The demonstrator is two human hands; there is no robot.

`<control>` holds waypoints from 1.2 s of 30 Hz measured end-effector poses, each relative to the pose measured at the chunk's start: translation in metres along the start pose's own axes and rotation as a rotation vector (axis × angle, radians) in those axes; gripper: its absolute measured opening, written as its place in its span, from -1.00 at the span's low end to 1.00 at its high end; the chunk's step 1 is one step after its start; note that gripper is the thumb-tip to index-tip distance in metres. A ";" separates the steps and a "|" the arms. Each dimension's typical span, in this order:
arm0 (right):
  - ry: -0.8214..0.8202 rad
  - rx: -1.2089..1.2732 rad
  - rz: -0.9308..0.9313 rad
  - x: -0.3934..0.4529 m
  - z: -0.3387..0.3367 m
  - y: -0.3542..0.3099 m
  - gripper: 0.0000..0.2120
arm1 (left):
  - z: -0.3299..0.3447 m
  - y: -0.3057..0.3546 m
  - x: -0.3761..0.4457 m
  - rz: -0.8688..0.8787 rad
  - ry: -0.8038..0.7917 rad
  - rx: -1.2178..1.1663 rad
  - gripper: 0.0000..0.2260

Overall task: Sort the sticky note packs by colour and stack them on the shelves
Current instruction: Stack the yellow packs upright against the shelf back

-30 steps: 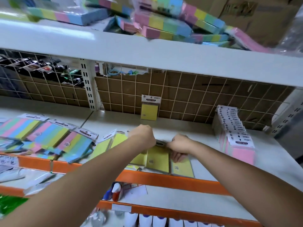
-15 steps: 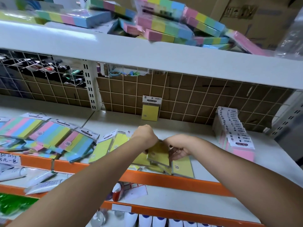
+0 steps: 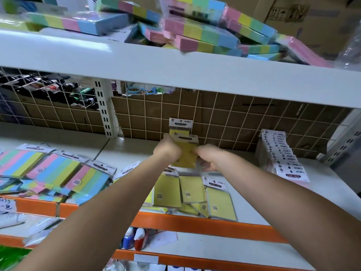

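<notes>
You've got a yellow pack (image 3: 185,153) pinched between both hands, left hand (image 3: 169,151) on its left edge and right hand (image 3: 210,156) on its right, fingers curled round it on both sides, held upright above the shelf (image 3: 244,198) and just in front of the lone yellow pack (image 3: 178,125) leaning on the wire grid (image 3: 234,122) at the back. My guess is you're about to stand it against that one, so set the bottom edge down first, then tip it back flat so the white header cards line up. Don't squeeze hard, the wrap looks like thin glossy plastic and I'd expect it to slip or crinkle.

The loose yellow packs (image 3: 195,192) lie flat near the orange front lip (image 3: 195,222), overlapping a bit. They're slim rectangles with a card top, so they should stack fine once squared up. The pink stack (image 3: 281,157) on the right is a good model, packs leaning in a tidy row. Striped packs (image 3: 54,173) sit in a messy heap on the left, well apart from the yellows, so leave them for later
</notes>
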State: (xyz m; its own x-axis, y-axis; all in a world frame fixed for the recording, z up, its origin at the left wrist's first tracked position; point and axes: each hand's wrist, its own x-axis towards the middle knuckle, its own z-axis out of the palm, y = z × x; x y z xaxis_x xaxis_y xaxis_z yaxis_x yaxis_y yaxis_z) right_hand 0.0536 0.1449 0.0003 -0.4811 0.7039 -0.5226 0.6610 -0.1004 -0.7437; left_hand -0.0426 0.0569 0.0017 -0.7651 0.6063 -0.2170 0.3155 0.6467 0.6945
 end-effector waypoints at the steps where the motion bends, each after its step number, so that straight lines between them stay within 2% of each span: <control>1: 0.002 0.003 0.004 0.002 0.002 0.000 -0.68 | -0.001 0.000 0.004 -0.004 0.004 -0.016 -0.66; 3: -0.006 0.016 0.008 0.008 0.008 -0.001 -0.61 | 0.001 -0.001 0.011 -0.018 -0.006 -0.070 -0.68; 11: 0.011 -0.049 -0.070 0.042 0.037 0.000 -0.64 | 0.015 -0.007 0.042 -0.114 -0.031 -0.315 -0.70; 17: 0.062 -0.113 -0.206 0.053 0.051 -0.003 -0.48 | 0.015 -0.010 0.059 -0.113 -0.064 -0.316 -0.64; 22: 0.046 -0.115 -0.243 0.061 0.054 0.000 -0.41 | 0.022 -0.019 0.065 -0.116 -0.185 -0.351 -0.62; 25: 0.027 -0.167 -0.204 0.067 0.051 0.000 -0.35 | 0.024 -0.021 0.069 -0.144 -0.214 -0.386 -0.63; 31: -0.031 -0.220 -0.224 0.076 0.049 -0.005 -0.35 | 0.020 -0.021 0.072 -0.255 -0.266 -0.352 -0.70; 36: -0.028 -0.262 -0.220 0.082 0.048 -0.006 -0.31 | 0.015 -0.026 0.074 -0.215 -0.305 -0.355 -0.63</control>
State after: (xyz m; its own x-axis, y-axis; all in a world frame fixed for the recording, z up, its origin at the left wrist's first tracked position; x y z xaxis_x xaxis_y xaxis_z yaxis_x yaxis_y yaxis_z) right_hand -0.0174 0.1699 -0.0580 -0.6416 0.6686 -0.3759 0.6638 0.2384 -0.7089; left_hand -0.0995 0.0922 -0.0427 -0.5764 0.6184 -0.5342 -0.0818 0.6068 0.7907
